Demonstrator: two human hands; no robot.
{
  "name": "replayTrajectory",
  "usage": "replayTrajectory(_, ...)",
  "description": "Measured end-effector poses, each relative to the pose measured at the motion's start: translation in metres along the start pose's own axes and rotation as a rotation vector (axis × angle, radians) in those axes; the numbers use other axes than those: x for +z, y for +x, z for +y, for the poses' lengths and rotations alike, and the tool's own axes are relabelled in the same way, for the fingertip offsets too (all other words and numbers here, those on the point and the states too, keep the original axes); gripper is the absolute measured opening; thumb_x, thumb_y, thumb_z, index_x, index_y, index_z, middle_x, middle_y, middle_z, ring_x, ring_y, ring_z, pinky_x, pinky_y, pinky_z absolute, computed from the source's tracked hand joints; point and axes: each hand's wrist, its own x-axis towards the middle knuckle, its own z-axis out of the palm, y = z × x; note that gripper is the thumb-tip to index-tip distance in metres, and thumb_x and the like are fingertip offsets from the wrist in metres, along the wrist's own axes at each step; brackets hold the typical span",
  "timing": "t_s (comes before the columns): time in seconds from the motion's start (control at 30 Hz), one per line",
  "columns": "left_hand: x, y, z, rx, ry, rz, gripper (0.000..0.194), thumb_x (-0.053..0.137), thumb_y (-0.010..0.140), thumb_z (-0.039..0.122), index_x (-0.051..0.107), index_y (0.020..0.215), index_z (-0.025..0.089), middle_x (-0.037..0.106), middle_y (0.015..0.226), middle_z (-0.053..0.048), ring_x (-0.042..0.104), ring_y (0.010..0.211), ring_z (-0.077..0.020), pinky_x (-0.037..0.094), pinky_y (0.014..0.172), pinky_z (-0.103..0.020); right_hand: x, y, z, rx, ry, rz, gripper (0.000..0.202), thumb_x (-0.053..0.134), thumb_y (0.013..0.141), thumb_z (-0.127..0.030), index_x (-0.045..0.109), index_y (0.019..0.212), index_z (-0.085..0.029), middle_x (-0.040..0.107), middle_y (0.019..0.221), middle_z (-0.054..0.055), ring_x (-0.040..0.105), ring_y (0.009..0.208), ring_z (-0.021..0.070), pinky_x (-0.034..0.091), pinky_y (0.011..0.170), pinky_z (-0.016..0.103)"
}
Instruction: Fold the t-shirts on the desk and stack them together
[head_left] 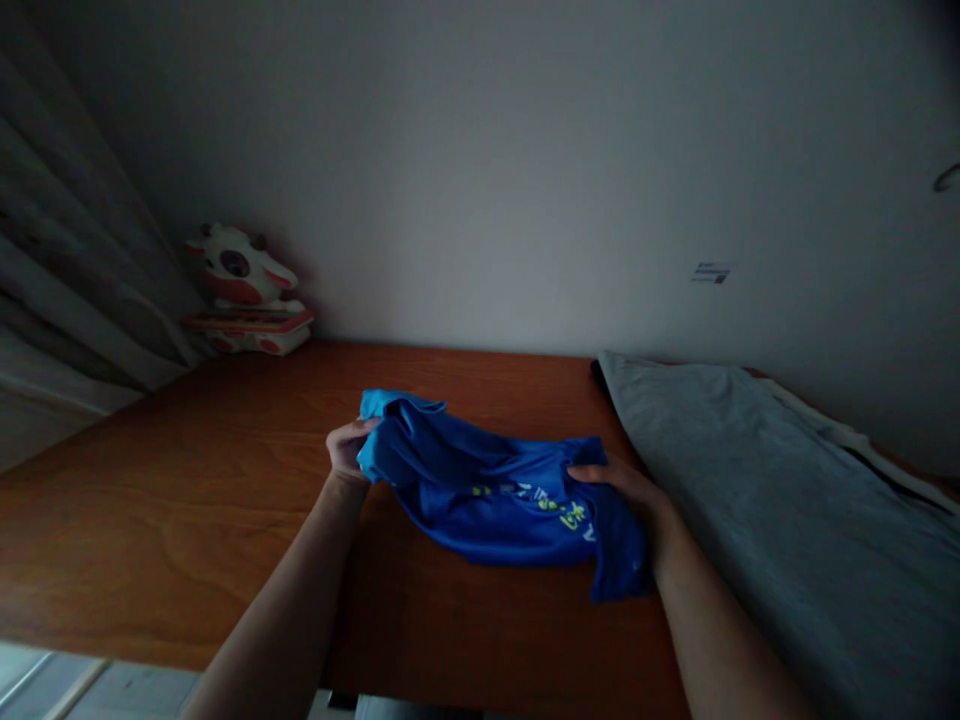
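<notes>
A bunched blue shirt (pixel 495 500) with yellow and white lettering stretches between my two hands above the wooden tabletop. At its lighter blue left end, my left hand (pixel 349 450) is closed on the fabric, its fingertips partly hidden by the cloth. My right hand (pixel 626 490) grips the darker right end, thumb on top and the other fingers out of sight behind the material. A loose flap of the shirt hangs below the right hand. The cloth sags a little in the middle, its folds uneven.
Grey folded fabric (pixel 735 480) covers the right side of the wooden table (pixel 187 480). A cow-shaped toy (pixel 244 290) stands at the back left beside a pale curtain (pixel 67 240). The wall behind carries a small label (pixel 711 273) and a hook (pixel 946 178).
</notes>
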Motion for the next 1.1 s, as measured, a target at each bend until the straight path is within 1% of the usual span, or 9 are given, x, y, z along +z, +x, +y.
replayTrajectory(0.13, 0.016, 0.002, 0.005, -0.056, -0.058, -0.064, 0.043, 0.06, 0.081, 0.059, 0.07, 0.095, 0.019, 0.076, 0.093, -0.011, 0.074, 0.093, -0.0305, 0.063, 0.078, -0.043, -0.003, 0.022, -0.006, -0.207, 0.012, 0.385, 0.054, 0.071, 0.076, -0.063, 0.073, 0.111, -0.022, 0.079, 0.105, 0.011, 0.072, 0.105, 0.033, 0.057, 0.093, 0.047)
replayTrajectory(0.23, 0.024, 0.005, 0.001, 0.067, 0.032, 0.083, 0.048, 0.048, 0.087, 0.063, 0.065, 0.106, 0.022, 0.073, 0.11, -0.011, 0.07, 0.108, -0.0265, 0.058, 0.086, -0.038, -0.006, 0.04, -0.004, -0.382, -0.06, 0.664, 0.067, 0.062, 0.08, -0.071, 0.067, 0.121, -0.019, 0.073, 0.122, 0.016, 0.065, 0.119, 0.0329, 0.05, 0.104, 0.048)
replayTrajectory(0.33, 0.026, 0.002, -0.007, 0.281, 0.384, 0.205, 0.042, 0.057, 0.084, 0.058, 0.063, 0.102, 0.021, 0.072, 0.105, -0.008, 0.068, 0.104, -0.0239, 0.055, 0.086, -0.035, -0.005, 0.043, 0.006, -0.487, -0.299, 0.753, 0.075, 0.063, 0.077, -0.075, 0.066, 0.121, -0.015, 0.07, 0.123, 0.02, 0.063, 0.119, 0.0333, 0.046, 0.106, 0.049)
replayTrajectory(0.47, 0.034, -0.018, -0.013, 0.439, 0.838, -0.289, 0.041, 0.056, 0.09, 0.057, 0.065, 0.107, 0.02, 0.073, 0.099, -0.007, 0.069, 0.091, -0.0229, 0.054, 0.084, -0.036, 0.0, 0.036, 0.016, -0.541, -0.727, 0.674, 0.078, 0.075, 0.064, -0.072, 0.069, 0.119, -0.017, 0.07, 0.12, 0.019, 0.064, 0.115, 0.0365, 0.046, 0.103, 0.051)
replayTrajectory(0.57, 0.038, -0.033, -0.017, 0.514, 1.176, -0.694, 0.054, 0.059, 0.088, 0.059, 0.064, 0.126, 0.021, 0.073, 0.118, -0.011, 0.067, 0.111, -0.0307, 0.049, 0.101, -0.046, 0.003, 0.033, 0.013, -0.438, -0.754, 0.606, 0.055, 0.069, 0.073, -0.068, 0.074, 0.104, -0.022, 0.075, 0.099, 0.012, 0.07, 0.096, 0.0322, 0.052, 0.087, 0.042)
replayTrajectory(0.67, 0.037, -0.036, -0.022, 0.526, 1.416, -0.831, 0.06, 0.062, 0.086, 0.054, 0.061, 0.137, 0.021, 0.065, 0.14, -0.013, 0.057, 0.13, -0.0366, 0.041, 0.111, -0.053, 0.001, 0.035, 0.009, -0.365, -0.603, 0.61, 0.051, 0.053, 0.083, -0.069, 0.073, 0.087, -0.023, 0.075, 0.08, 0.008, 0.071, 0.082, 0.0288, 0.051, 0.077, 0.037)
replayTrajectory(0.93, 0.02, -0.016, -0.019, 0.432, 1.676, -0.462, 0.05, 0.049, 0.08, 0.009, 0.073, 0.122, 0.023, 0.068, 0.137, -0.009, 0.062, 0.126, -0.0335, 0.043, 0.109, -0.054, -0.026, 0.05, 0.02, -0.365, -0.155, 1.112, 0.059, 0.044, 0.089, -0.063, 0.071, 0.11, -0.015, 0.073, 0.117, 0.018, 0.061, 0.122, 0.0338, 0.042, 0.107, 0.047)
replayTrajectory(1.03, 0.017, -0.013, -0.016, 0.465, 1.669, -0.281, 0.051, 0.047, 0.082, 0.006, 0.072, 0.123, 0.023, 0.068, 0.133, -0.012, 0.063, 0.121, -0.0357, 0.047, 0.103, -0.055, -0.039, 0.056, 0.026, -0.333, 0.048, 1.159, 0.059, 0.043, 0.091, -0.062, 0.065, 0.122, -0.016, 0.064, 0.136, 0.017, 0.05, 0.138, 0.0319, 0.035, 0.116, 0.047)
replayTrajectory(1.1, 0.02, -0.014, -0.015, 0.511, 1.558, -0.281, 0.045, 0.044, 0.09, 0.011, 0.07, 0.125, 0.021, 0.07, 0.128, -0.013, 0.065, 0.117, -0.0335, 0.05, 0.1, -0.05, -0.044, 0.061, 0.031, -0.351, 0.129, 1.076, 0.061, 0.04, 0.091, -0.062, 0.06, 0.129, -0.018, 0.06, 0.143, 0.015, 0.045, 0.143, 0.0294, 0.036, 0.117, 0.046)
